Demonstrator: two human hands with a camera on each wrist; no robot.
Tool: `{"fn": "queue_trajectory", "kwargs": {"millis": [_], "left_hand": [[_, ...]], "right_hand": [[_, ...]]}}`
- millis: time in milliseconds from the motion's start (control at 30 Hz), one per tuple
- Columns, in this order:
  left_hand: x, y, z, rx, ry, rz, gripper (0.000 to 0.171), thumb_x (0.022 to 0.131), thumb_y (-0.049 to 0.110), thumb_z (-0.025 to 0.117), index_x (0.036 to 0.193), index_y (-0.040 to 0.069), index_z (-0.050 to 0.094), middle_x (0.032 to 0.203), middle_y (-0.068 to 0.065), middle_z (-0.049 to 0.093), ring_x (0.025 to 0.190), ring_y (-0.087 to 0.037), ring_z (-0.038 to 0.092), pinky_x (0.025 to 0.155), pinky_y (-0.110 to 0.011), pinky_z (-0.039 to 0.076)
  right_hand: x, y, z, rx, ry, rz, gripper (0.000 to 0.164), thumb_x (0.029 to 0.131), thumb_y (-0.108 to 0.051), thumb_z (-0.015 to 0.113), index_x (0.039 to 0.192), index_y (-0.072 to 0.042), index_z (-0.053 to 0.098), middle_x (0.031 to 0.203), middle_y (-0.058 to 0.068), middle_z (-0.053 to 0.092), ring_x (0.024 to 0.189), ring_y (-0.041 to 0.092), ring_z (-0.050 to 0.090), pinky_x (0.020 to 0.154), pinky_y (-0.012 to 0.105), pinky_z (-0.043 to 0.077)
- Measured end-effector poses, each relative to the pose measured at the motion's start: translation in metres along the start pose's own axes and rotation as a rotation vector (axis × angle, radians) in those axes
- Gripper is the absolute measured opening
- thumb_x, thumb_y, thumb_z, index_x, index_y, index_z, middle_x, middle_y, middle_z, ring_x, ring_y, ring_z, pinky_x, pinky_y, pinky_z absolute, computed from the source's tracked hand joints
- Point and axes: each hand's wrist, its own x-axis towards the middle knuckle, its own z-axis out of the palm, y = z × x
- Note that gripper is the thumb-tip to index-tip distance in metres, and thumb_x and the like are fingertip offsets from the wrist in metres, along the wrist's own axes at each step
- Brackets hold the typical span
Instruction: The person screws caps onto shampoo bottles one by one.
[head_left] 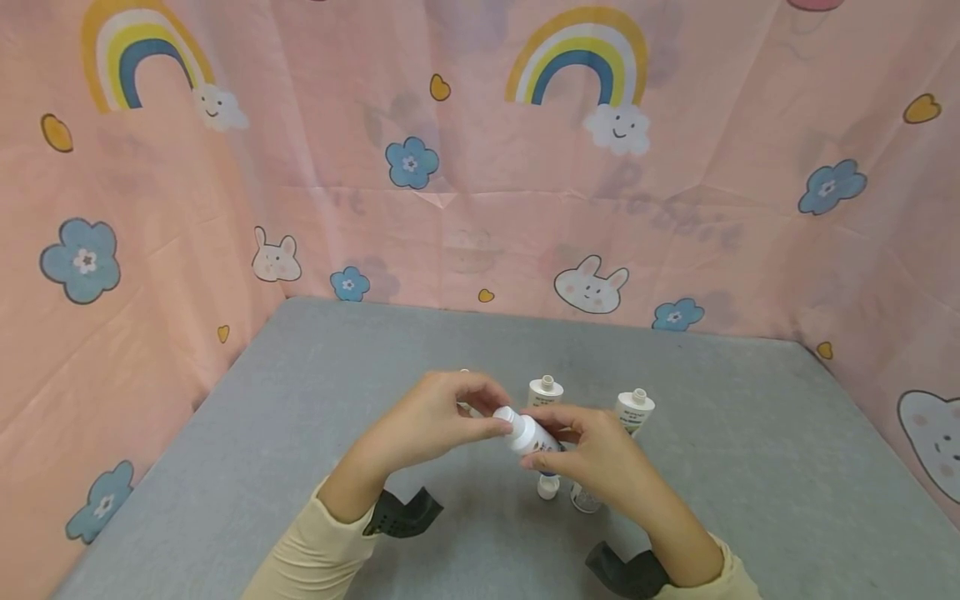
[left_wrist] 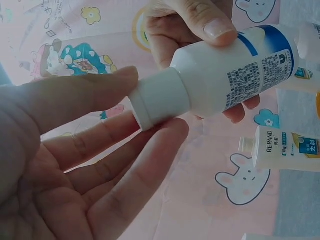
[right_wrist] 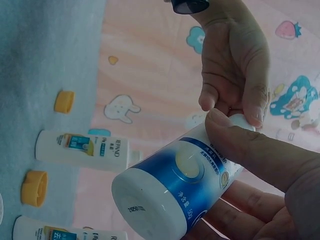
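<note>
A small white shampoo bottle with a blue label band is held tilted between both hands, its base toward the right wrist camera. My right hand grips the body, thumb on one side and fingers on the other. At the bottle's top end, my left hand pinches the white cap between thumb and fingertips. In the left wrist view the cap sits against the bottle's shoulder, and the neck is hidden.
Behind the hands stand two white REPAND bottles, one in the middle and one to the right, necks uncovered. Two yellow caps lie near them. A white-topped item and a partly hidden container are below the right hand.
</note>
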Motion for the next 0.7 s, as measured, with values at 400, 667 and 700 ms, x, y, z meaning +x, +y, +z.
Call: {"fn": "queue_trajectory", "kwargs": {"millis": [400, 667, 700], "left_hand": [[-0.0017, 0.0011, -0.0020, -0.028, -0.032, 0.033, 0.024, 0.088, 0.017, 0.077, 0.110, 0.012, 0.071, 0.105, 0.001, 0.072, 0.096, -0.009, 0.065, 0.079, -0.021, 0.057], [-0.0008, 0.0005, -0.0006, 0.001, -0.003, 0.009, 0.017, 0.088, 0.021, 0.077, 0.103, 0.015, 0.073, 0.096, 0.005, 0.072, 0.088, -0.006, 0.065, 0.076, -0.023, 0.056], [-0.0008, 0.0006, -0.0005, 0.007, -0.003, 0.008, 0.016, 0.088, 0.020, 0.077, 0.103, 0.015, 0.073, 0.096, 0.005, 0.072, 0.088, -0.006, 0.065, 0.075, -0.023, 0.055]], "right_hand": [[-0.0006, 0.0000, -0.0004, 0.005, -0.014, 0.001, 0.043, 0.080, -0.024, 0.083, 0.117, -0.006, 0.072, 0.116, 0.009, 0.073, 0.100, 0.019, 0.070, 0.090, 0.035, 0.059], [-0.0006, -0.0002, -0.0004, 0.004, -0.013, -0.011, 0.043, 0.080, -0.024, 0.083, 0.117, -0.006, 0.072, 0.115, 0.010, 0.073, 0.100, 0.019, 0.070, 0.090, 0.035, 0.059], [-0.0006, -0.0004, -0.0004, 0.003, -0.012, -0.012, 0.043, 0.080, -0.024, 0.083, 0.117, -0.006, 0.072, 0.115, 0.010, 0.073, 0.100, 0.019, 0.070, 0.090, 0.035, 0.059]]}}
